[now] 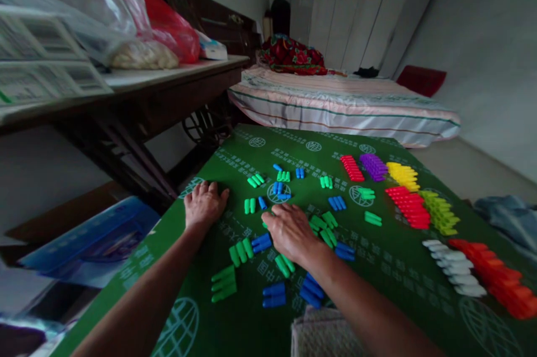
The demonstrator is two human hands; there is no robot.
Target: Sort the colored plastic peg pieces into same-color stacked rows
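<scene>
My left hand point(205, 204) lies with its fingers spread on the left edge of the green table, holding nothing. Over the middle of the table, my right hand point(291, 231) has its fingers curled down and pinched at a small green bullet-shaped plastic piece, mostly hidden under the fingertips. Around it lie small groups of similar green pieces point(240, 252) and blue pieces point(274, 294). A lone blue piece point(262, 202) sits just beyond the right fingertips, beside a green pair point(250, 206).
Sorted rows stand along the right: red point(408, 207), purple point(373, 167), yellow point(403, 176), yellow-green point(438, 211), white point(454, 267) and orange-red point(495, 276). A folded cloth point(323, 334) lies at the near edge. A bed point(344, 102) stands beyond; a side table point(176, 80) is left.
</scene>
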